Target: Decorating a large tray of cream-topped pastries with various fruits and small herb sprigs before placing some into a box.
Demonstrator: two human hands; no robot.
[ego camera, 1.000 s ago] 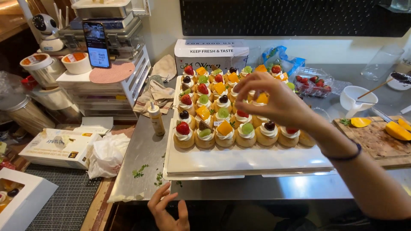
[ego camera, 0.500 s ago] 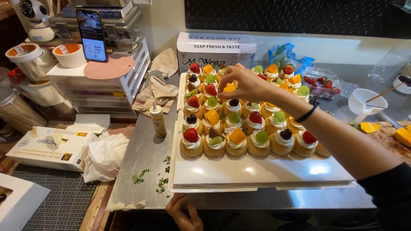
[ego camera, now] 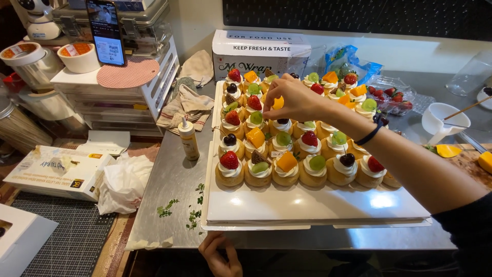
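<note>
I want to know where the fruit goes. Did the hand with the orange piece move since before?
Yes. The right hand with the orange fruit piece moved left and toward the back rows of tarts, nearer the white box.

Bare hands (ego camera: pixel 294 97), dark wristband (ego camera: pixel 370 134), black sleeve (ego camera: pixel 469 231)

a pastry kitchen: steel worktable (ego camera: pixel 169 190), tray (ego camera: pixel 307 205) of fruit tarts (ego camera: pixel 287 169), food-wrap box (ego camera: pixel 259 51).
</note>
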